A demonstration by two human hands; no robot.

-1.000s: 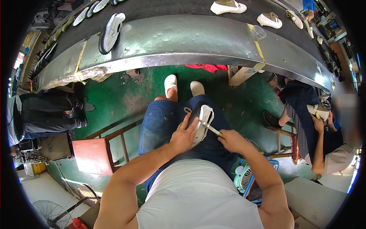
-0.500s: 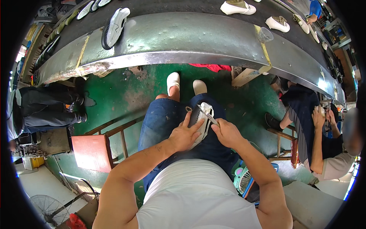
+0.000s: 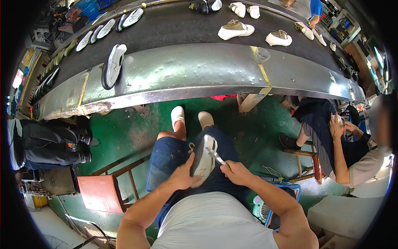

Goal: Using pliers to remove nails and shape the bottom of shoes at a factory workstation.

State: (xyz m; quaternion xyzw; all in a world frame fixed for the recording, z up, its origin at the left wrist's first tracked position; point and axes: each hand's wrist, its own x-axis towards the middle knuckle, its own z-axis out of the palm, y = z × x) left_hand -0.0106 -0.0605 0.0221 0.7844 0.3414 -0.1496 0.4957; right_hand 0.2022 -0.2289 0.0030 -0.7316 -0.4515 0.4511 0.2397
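Over my lap, my left hand (image 3: 185,173) grips a shoe (image 3: 202,162) with a pale grey upper and a dark sole edge, its toe or heel end pointing away from me. My thumb and fingers wrap its near part. In my right hand (image 3: 238,172) is a slim silver metal tool (image 3: 215,157). Its far end rests at or just over the shoe's right upper edge; contact is hard to judge. A small tan loop of cord (image 3: 191,147) lies on my left thigh beside the shoe.
Ahead runs a black conveyor belt (image 3: 166,36) with a metal edge (image 3: 174,68). One shoe (image 3: 112,66) stands on that edge, left, and a clear cup (image 3: 261,55) right. A seated co-worker (image 3: 352,145) is to my right; a red-topped stool (image 3: 99,193) is left.
The view has tilted up, showing more of the belt. My left hand has turned the shoe so its upper faces up, and my fingers have drawn back from across it.
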